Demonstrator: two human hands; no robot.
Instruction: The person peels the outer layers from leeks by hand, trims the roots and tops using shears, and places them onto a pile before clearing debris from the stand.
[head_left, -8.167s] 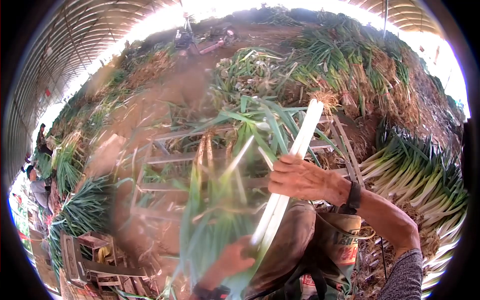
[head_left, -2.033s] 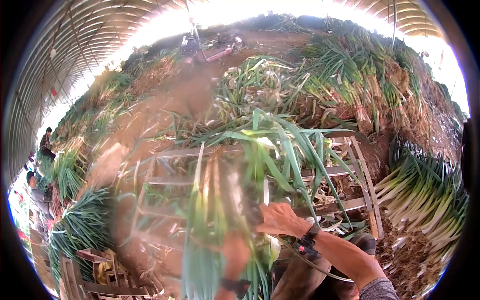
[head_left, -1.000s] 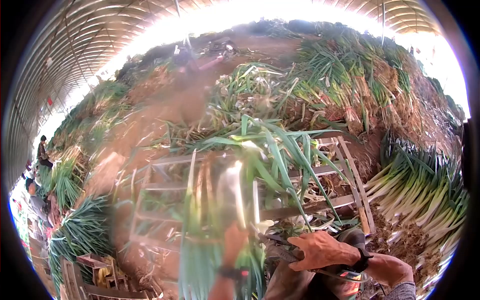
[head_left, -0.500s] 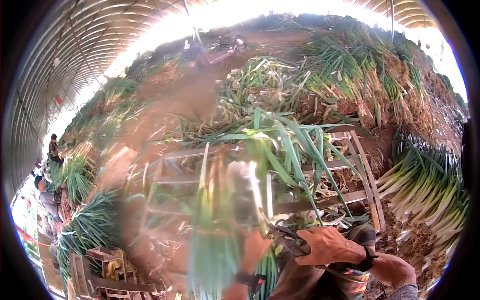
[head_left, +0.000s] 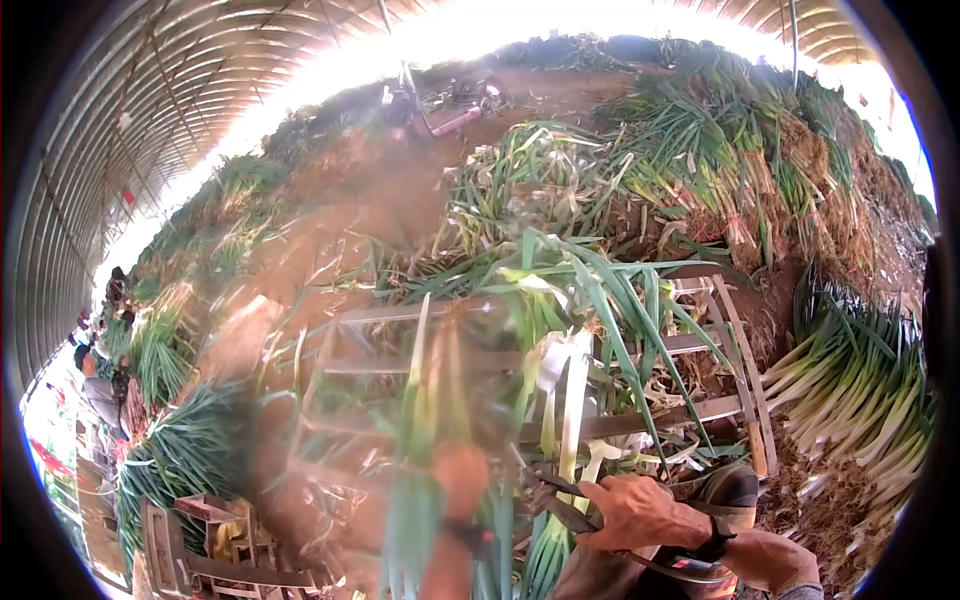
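Observation:
My right hand (head_left: pixel 645 515) is closed around a dark gun-like tool (head_left: pixel 560 500) with a thin nozzle pointing up and left. What looks like a hose runs below that wrist. My left hand (head_left: pixel 460 480) lies behind a blurred patch of the view, over long green onions (head_left: pixel 415 500), and its fingers are smeared. Just above the tool, a green onion with a bare white stalk (head_left: pixel 575 400) leans against a slatted wooden frame (head_left: pixel 690 415). More green leaves (head_left: pixel 600 300) drape over the frame's far side.
Cleaned green onions with roots (head_left: pixel 850 390) lie in a row at right. Tied bundles (head_left: pixel 740 170) stand behind, beside a heap of stripped leaves (head_left: pixel 530 180). A small wooden stool (head_left: pixel 165 545) is at lower left. People (head_left: pixel 100 390) are at the far left.
My left hand has moved left and slightly up, away from the tool. White stalks now show by the nozzle. My right hand, still gripping the tool, has shifted slightly down.

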